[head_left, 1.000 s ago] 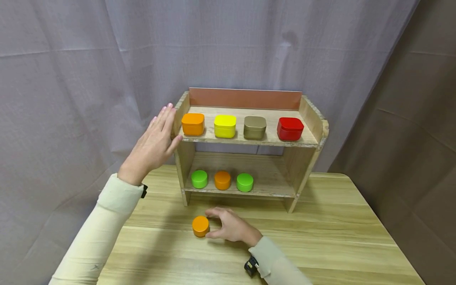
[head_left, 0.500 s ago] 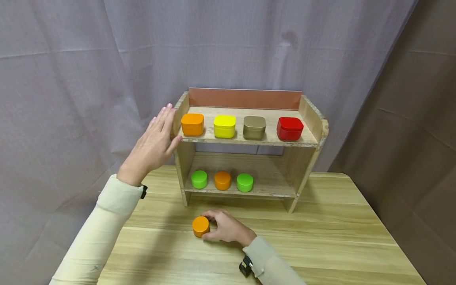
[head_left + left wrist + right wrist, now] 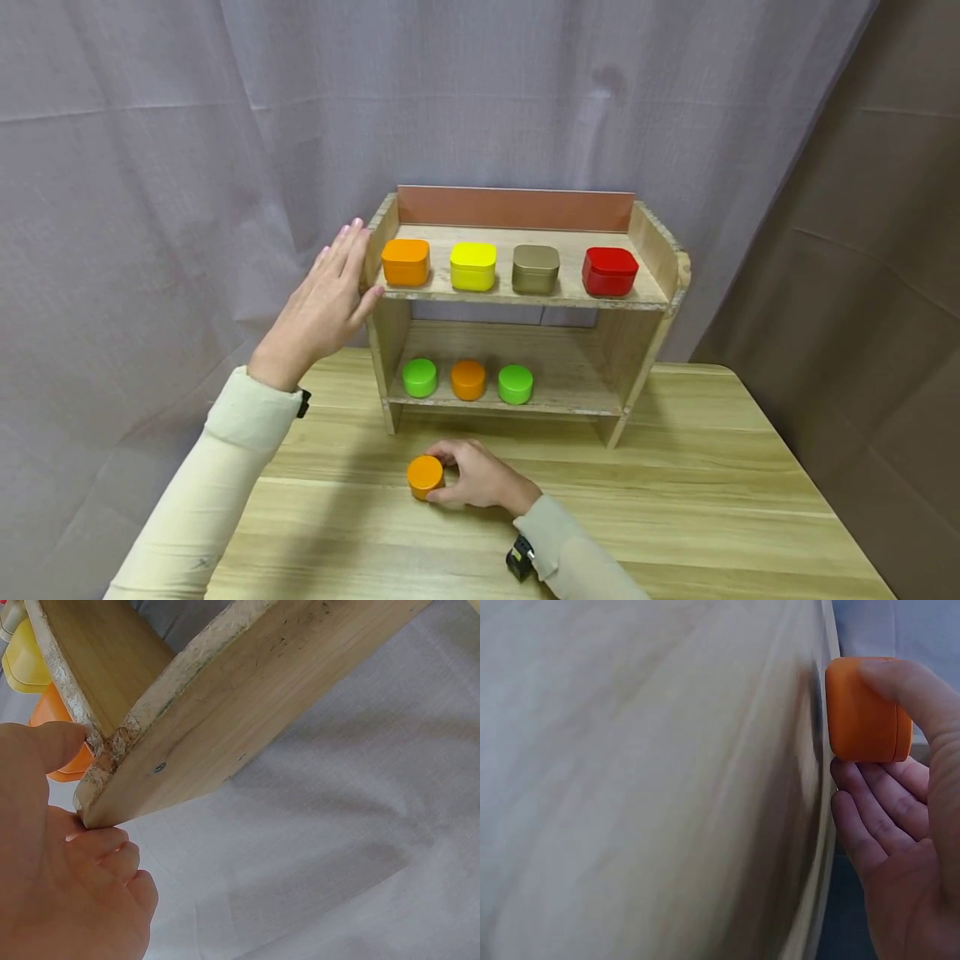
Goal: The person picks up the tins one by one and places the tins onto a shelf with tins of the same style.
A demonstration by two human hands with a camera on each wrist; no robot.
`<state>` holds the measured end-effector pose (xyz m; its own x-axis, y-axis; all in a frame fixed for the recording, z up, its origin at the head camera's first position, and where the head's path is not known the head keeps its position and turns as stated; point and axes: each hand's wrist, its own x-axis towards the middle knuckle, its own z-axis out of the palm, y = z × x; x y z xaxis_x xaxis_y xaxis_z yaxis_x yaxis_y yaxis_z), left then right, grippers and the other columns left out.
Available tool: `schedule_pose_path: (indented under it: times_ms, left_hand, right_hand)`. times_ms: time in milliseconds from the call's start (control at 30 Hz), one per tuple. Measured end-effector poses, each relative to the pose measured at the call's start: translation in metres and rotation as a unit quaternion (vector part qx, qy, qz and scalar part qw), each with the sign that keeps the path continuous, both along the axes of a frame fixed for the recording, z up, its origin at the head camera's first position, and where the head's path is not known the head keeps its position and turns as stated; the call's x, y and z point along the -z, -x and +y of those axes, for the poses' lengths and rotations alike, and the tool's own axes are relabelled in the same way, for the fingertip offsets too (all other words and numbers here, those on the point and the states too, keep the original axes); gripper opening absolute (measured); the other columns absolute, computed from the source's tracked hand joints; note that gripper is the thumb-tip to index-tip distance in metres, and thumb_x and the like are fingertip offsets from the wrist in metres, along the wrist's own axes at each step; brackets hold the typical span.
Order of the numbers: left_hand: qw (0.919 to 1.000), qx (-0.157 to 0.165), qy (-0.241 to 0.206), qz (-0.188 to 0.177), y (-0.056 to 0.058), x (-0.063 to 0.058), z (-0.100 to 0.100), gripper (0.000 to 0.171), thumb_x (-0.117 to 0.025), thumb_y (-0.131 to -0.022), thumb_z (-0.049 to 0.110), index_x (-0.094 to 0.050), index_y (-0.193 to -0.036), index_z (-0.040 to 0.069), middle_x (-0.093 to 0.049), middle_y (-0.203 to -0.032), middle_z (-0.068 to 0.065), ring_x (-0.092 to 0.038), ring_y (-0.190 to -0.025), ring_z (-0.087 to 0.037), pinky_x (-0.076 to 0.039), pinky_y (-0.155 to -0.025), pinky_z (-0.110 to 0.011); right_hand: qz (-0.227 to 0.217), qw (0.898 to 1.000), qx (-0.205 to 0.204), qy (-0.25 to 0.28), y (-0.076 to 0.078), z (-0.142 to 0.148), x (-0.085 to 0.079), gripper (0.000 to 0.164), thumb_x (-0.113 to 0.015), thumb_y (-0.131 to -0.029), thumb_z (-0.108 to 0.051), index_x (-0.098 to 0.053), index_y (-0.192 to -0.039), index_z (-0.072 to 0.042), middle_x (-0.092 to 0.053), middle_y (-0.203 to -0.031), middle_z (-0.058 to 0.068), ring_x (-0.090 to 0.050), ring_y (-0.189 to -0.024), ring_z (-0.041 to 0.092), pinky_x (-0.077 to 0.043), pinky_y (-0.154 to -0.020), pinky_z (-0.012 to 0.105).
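Note:
In the head view my right hand [image 3: 486, 478] pinches a small round orange container [image 3: 424, 473] on the table, in front of the shelf. The right wrist view shows the thumb on one side of this lidded container [image 3: 855, 720], with the fingers at its other side. My left hand [image 3: 317, 304] rests along the left side board of the small wooden shelf [image 3: 517, 408]. Its fingers look straight in the head view. Close up, the left wrist view shows the thumb touching the front edge of the side board [image 3: 202, 742].
On the upper board stand square-shaped orange [image 3: 406, 263], yellow [image 3: 473, 267], olive [image 3: 536, 270] and red [image 3: 610, 272] containers. Below are round green [image 3: 419, 378], orange [image 3: 468, 381] and green [image 3: 515, 385] ones. A grey curtain [image 3: 187, 150] hangs behind the table [image 3: 697, 483].
My right hand has come leftward and its thumb and fingers have closed on the round orange container, which has shifted slightly right. The left hand has stayed at the shelf.

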<state>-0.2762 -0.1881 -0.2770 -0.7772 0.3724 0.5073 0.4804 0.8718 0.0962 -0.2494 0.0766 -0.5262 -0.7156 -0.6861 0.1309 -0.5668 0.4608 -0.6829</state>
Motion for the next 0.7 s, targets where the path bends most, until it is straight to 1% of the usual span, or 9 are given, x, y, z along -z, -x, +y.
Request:
schedule_pose_path:
  times_ms: [200, 333, 500, 600, 700]
  left_hand:
    - [1.0, 0.001, -0.001, -0.002, 0.0, -0.001, 0.0, 0.077, -0.049, -0.112, 0.034, -0.009, -0.169, 0.0, -0.008, -0.178, -0.019, -0.011, -0.166, -0.037, -0.015, -0.135, -0.057]
    - [1.0, 0.001, 0.0, -0.003, 0.0, -0.002, 0.0, 0.078, -0.049, -0.112, 0.034, -0.009, -0.169, 0.0, -0.007, -0.179, -0.019, -0.01, -0.166, -0.037, -0.016, -0.135, -0.058]
    - [1.0, 0.0, 0.001, -0.003, 0.0, -0.002, 0.0, 0.078, -0.05, -0.112, 0.034, -0.009, -0.169, 0.0, -0.007, -0.179, -0.019, -0.011, -0.166, -0.037, -0.017, -0.134, -0.059]
    - [1.0, 0.0, 0.0, -0.005, 0.0, -0.002, 0.0, 0.078, -0.05, -0.112, 0.034, -0.009, -0.169, 0.0, -0.007, -0.179, -0.019, -0.01, -0.166, -0.037, -0.017, -0.134, -0.058]
    - [1.0, -0.001, 0.001, -0.008, -0.001, -0.001, 0.0, 0.078, -0.049, -0.112, 0.034, -0.008, -0.169, 0.0, -0.007, -0.178, -0.019, -0.01, -0.166, -0.037, -0.016, -0.135, -0.058]
  right_hand:
    - [0.007, 1.0, -0.007, 0.001, -0.004, 0.012, -0.01, 0.052, -0.091, -0.084, -0.024, -0.069, -0.129, -0.011, -0.075, -0.123, -0.002, -0.068, -0.108, 0.004, -0.059, -0.1, 0.024]
    - [0.013, 1.0, -0.012, 0.007, -0.007, 0.025, -0.017, 0.052, -0.09, -0.085, -0.023, -0.068, -0.13, -0.008, -0.075, -0.126, 0.003, -0.071, -0.112, 0.012, -0.06, -0.102, 0.03]
    - [0.005, 1.0, 0.004, 0.008, -0.011, 0.045, -0.026, 0.052, -0.089, -0.086, -0.023, -0.068, -0.132, -0.01, -0.074, -0.128, 0.002, -0.072, -0.116, 0.016, -0.06, -0.104, 0.035]
    - [0.008, 1.0, 0.02, 0.004, -0.013, 0.06, -0.029, 0.05, -0.089, -0.086, -0.025, -0.068, -0.13, -0.012, -0.074, -0.127, -0.001, -0.071, -0.116, 0.016, -0.06, -0.104, 0.037]
    - [0.019, 0.999, 0.032, 0.006, -0.014, 0.076, -0.033, 0.05, -0.089, -0.086, -0.026, -0.069, -0.129, -0.012, -0.074, -0.126, -0.001, -0.071, -0.114, 0.017, -0.061, -0.103, 0.039]
